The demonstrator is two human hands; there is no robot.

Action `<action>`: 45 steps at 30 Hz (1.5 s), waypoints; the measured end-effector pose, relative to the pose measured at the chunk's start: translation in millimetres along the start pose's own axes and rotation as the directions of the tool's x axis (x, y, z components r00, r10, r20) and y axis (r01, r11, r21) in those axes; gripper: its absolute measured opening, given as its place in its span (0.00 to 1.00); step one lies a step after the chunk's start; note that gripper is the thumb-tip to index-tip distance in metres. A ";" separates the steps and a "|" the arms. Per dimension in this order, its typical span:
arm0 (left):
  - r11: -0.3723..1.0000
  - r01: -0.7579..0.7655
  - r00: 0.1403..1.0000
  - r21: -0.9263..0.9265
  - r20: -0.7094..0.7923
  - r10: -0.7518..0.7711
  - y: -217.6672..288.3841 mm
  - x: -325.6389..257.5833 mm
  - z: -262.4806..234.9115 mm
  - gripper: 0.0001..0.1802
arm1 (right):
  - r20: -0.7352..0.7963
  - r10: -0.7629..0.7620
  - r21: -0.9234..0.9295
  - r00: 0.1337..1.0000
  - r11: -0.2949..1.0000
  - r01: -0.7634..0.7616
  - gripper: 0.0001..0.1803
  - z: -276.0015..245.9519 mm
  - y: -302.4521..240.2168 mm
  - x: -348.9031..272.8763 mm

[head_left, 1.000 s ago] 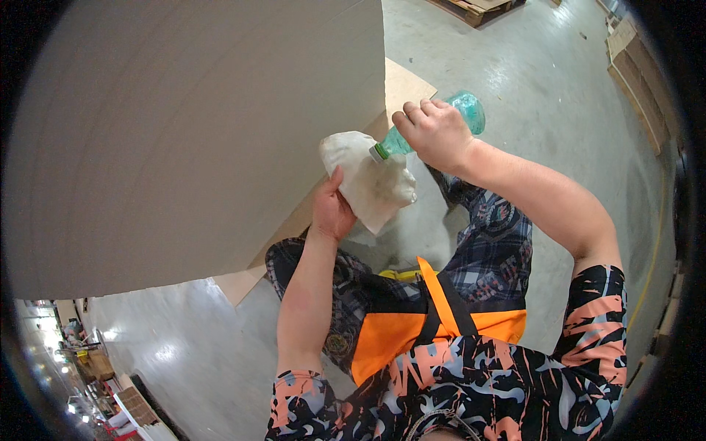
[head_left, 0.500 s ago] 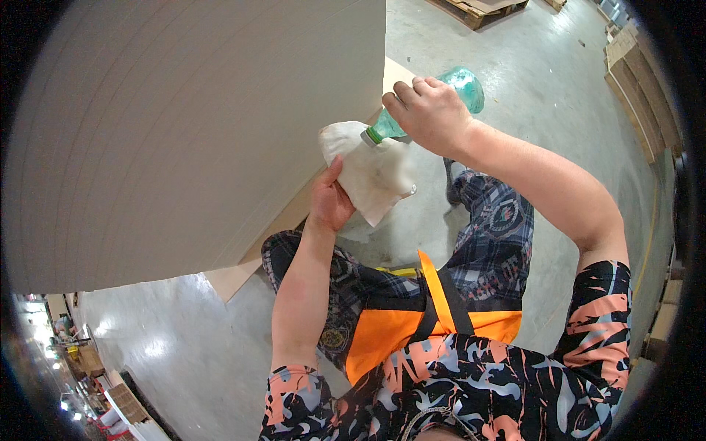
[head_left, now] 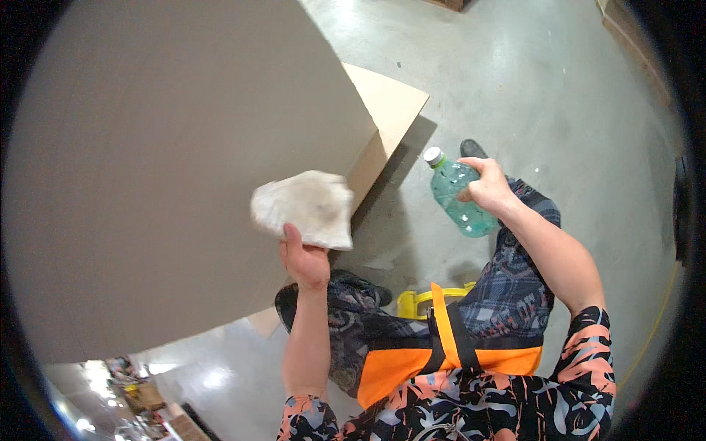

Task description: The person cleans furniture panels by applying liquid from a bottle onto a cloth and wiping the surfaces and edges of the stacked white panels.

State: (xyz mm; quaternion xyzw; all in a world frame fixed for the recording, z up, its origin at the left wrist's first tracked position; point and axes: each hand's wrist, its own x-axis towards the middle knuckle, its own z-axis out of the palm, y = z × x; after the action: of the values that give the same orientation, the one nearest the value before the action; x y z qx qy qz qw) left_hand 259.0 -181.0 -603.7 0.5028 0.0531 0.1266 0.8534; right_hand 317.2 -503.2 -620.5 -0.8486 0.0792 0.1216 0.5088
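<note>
My left hand (head_left: 305, 263) grips a folded white cloth (head_left: 312, 209) by its near edge, thumb on top. The cloth has a darker, stained patch and is held in front of the grey panel stack (head_left: 176, 176); whether it touches the stack I cannot tell. On the right, my right hand (head_left: 487, 185) is wrapped round a green clear plastic bottle (head_left: 467, 214). The bottle stands nearly upright, tilted a little, with its white cap (head_left: 433, 155) at the top. It is held over the floor, beside my right leg.
A pale board (head_left: 397, 95) sticks out under the stack's right corner. Between my legs is a yellow curved handle or frame (head_left: 412, 303). Stacked boards (head_left: 636, 44) stand far right, and a cluttered work area (head_left: 140, 397) lies at lower left.
My right hand has moved the bottle off the cloth, toward me and rightward, and turned it from cap-down to cap-up. My left hand has shifted the cloth leftward, in front of the grey stack.
</note>
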 end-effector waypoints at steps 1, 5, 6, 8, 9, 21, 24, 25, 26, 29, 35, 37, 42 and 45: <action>0.973 -0.106 0.992 0.204 -0.041 0.117 -0.2 7.7 4.3 0.31 | -0.029 0.062 -0.034 0.998 0.997 -0.063 0.30 -2.2 6.7 0.2; -0.543 -0.549 0.569 0.636 0.760 0.315 0.3 98.0 1.8 0.31 | -0.060 -0.189 0.009 0.980 0.982 0.190 0.27 -22.9 8.0 13.3; -0.661 -0.532 0.567 0.529 0.802 0.185 0.3 125.2 30.5 0.32 | -0.090 -0.192 0.056 0.977 0.979 0.197 0.26 -28.5 9.9 16.8; -0.794 -0.523 0.529 0.311 0.848 -0.016 -3.0 178.0 72.5 0.33 | -0.155 -0.220 0.137 0.963 0.961 0.241 0.24 -42.2 5.8 18.0; -0.828 -0.517 0.499 0.217 0.862 -0.085 -2.6 198.3 73.7 0.32 | -0.178 -0.254 0.175 0.951 0.942 0.285 0.22 -45.3 0.9 15.7; -0.793 -0.607 0.582 0.050 0.707 -0.400 -19.7 201.0 48.0 0.27 | -0.150 -0.140 0.431 0.979 0.882 0.192 0.18 -62.2 -3.1 5.3; -0.829 -0.552 0.610 0.095 0.724 -0.323 -18.2 210.2 71.0 0.25 | -0.233 -0.164 0.375 0.958 0.894 0.244 0.19 -57.3 0.8 6.3; -0.834 -0.536 0.609 0.129 0.744 -0.276 -19.4 220.3 88.2 0.26 | -0.265 -0.169 0.352 0.949 0.899 0.259 0.19 -55.4 2.6 7.6; -0.828 -0.550 0.586 0.112 0.758 -0.287 -16.1 233.3 108.1 0.26 | -0.276 -0.169 0.338 0.946 0.904 0.260 0.19 -57.0 1.5 7.2; -0.843 -0.537 0.569 0.033 0.752 -0.333 -13.4 234.2 118.4 0.27 | -0.300 -0.169 0.328 0.939 0.906 0.268 0.19 -61.3 6.4 8.7; -0.794 -0.607 0.556 0.029 0.730 -0.398 -10.9 211.8 91.1 0.28 | -0.295 -0.185 0.359 0.937 0.888 0.288 0.16 -59.4 -3.2 9.9; -0.781 -0.623 0.547 0.039 0.736 -0.399 -8.8 217.2 95.0 0.28 | -0.249 -0.180 0.353 0.952 0.898 0.263 0.16 -54.4 -5.7 8.6; -0.804 -0.594 0.501 -0.025 0.771 -0.394 -18.9 249.7 139.3 0.26 | -0.247 -0.206 0.354 0.947 0.890 0.287 0.15 -53.0 -3.4 9.4; -0.808 -0.589 0.549 -0.014 0.726 -0.414 -17.2 227.8 114.7 0.26 | -0.269 -0.184 0.360 0.946 0.891 0.276 0.15 -55.2 -5.6 9.4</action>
State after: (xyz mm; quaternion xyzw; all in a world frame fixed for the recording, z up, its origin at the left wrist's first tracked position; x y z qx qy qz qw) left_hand 506.0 -224.5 -554.3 0.8594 -0.3187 0.1465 -0.3721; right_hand 334.6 -549.3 -593.5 -0.7408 0.0580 -0.0560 0.6669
